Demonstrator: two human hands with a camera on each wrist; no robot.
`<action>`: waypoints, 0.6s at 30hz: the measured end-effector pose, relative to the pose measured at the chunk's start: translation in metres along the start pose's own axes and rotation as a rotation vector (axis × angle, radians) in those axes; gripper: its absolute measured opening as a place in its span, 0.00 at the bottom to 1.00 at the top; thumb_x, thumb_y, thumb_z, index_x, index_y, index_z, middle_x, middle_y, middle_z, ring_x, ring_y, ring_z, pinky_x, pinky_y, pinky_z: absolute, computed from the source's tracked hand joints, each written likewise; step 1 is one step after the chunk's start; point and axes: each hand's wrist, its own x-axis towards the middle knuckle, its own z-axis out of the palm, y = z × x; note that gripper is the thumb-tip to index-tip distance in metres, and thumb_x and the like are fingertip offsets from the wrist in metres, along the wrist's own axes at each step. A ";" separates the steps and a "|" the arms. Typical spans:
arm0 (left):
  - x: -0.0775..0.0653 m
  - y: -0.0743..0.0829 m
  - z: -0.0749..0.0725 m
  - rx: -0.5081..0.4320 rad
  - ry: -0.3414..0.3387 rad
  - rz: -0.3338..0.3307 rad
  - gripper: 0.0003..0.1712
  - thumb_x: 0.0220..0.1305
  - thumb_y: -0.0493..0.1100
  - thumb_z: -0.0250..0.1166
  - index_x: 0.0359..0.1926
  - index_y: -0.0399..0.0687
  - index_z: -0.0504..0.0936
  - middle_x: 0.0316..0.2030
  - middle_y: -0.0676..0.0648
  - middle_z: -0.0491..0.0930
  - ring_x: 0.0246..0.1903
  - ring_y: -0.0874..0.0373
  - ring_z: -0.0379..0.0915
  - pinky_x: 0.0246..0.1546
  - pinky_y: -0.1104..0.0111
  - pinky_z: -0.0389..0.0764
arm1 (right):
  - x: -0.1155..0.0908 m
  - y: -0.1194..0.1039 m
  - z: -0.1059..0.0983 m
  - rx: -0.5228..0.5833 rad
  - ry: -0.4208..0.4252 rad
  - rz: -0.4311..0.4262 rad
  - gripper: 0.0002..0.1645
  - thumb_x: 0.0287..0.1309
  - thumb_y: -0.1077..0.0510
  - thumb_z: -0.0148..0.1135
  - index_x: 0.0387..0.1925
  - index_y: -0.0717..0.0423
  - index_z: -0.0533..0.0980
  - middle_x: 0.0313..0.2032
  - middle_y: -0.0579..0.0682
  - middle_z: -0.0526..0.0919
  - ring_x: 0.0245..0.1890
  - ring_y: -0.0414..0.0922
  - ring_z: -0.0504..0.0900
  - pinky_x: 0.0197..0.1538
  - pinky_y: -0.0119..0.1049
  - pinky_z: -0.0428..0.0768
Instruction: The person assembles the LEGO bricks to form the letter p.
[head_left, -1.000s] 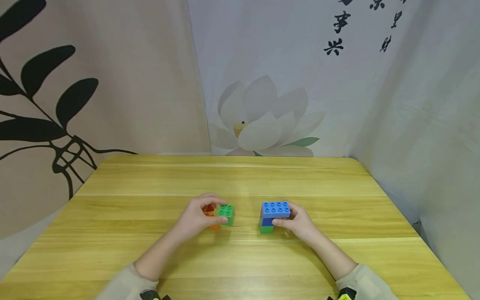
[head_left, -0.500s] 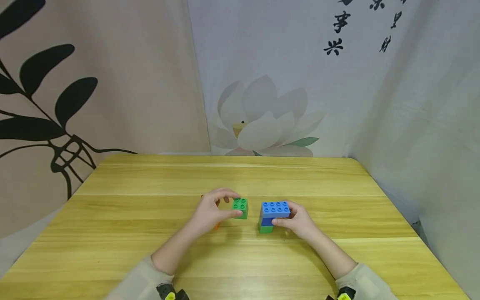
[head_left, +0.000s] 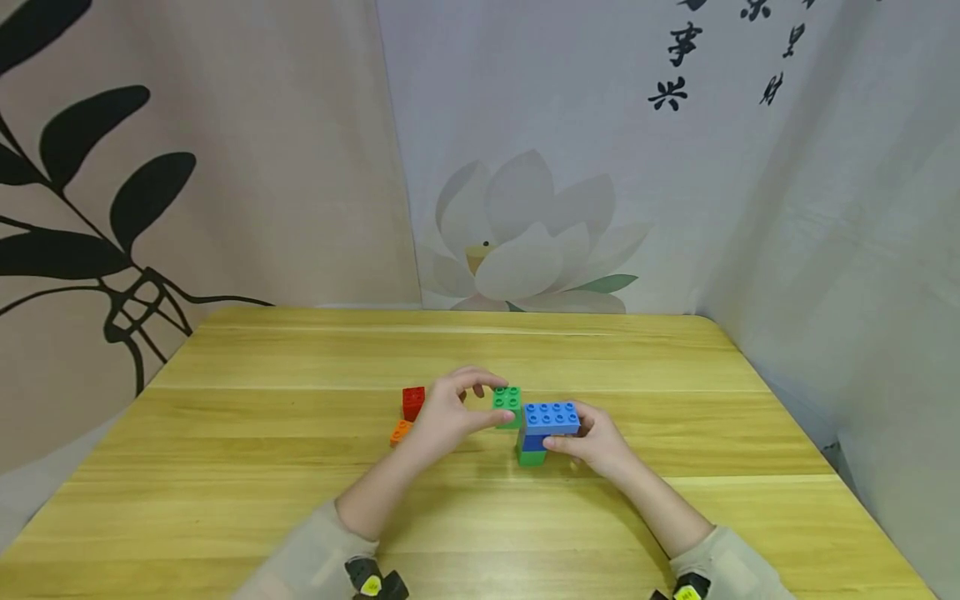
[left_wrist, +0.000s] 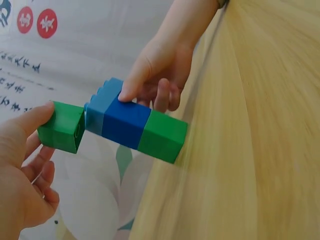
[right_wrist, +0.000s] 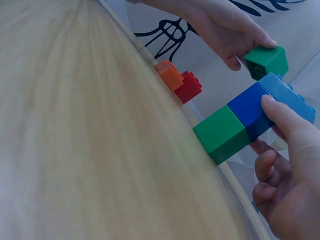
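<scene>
Brick stack (head_left: 542,427) stands between the left and right edges of the surface (head_left: 480,517), our right hand (head_left: 598,446) gripping it, seemingly for steadiness; our left hand (head_left: 450,412) pinches a green brick (head_left: 507,399) beside the stack's top.

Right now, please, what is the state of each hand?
Left hand: pinching a four-stud green toy brick.
Right hand: holding the upright blue-and-green toy brick stack.

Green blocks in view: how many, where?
2. First green block: pinched in the left hand. Second green block: bottom of the stack gripped by the right hand. No others seen, none evidently hidden.
</scene>
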 end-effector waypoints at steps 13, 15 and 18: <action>0.006 0.011 0.011 -0.033 0.025 -0.010 0.18 0.48 0.46 0.77 0.42 0.56 0.86 0.38 0.58 0.79 0.41 0.49 0.68 0.34 0.64 0.68 | 0.000 0.001 -0.001 -0.003 -0.013 -0.013 0.24 0.56 0.63 0.68 0.53 0.67 0.73 0.37 0.53 0.83 0.17 0.39 0.69 0.20 0.30 0.69; 0.008 0.012 0.013 -0.039 0.027 -0.003 0.18 0.49 0.46 0.77 0.43 0.56 0.86 0.38 0.57 0.79 0.41 0.47 0.68 0.33 0.65 0.68 | 0.000 0.000 -0.001 -0.004 -0.012 -0.012 0.24 0.56 0.63 0.68 0.53 0.67 0.73 0.37 0.53 0.83 0.17 0.38 0.69 0.20 0.30 0.69; 0.010 0.012 0.016 -0.048 0.026 0.005 0.17 0.49 0.46 0.77 0.43 0.56 0.86 0.38 0.58 0.79 0.41 0.47 0.68 0.31 0.66 0.67 | 0.000 0.001 -0.001 -0.007 -0.013 -0.016 0.24 0.56 0.63 0.67 0.53 0.67 0.73 0.38 0.54 0.83 0.17 0.39 0.69 0.20 0.30 0.70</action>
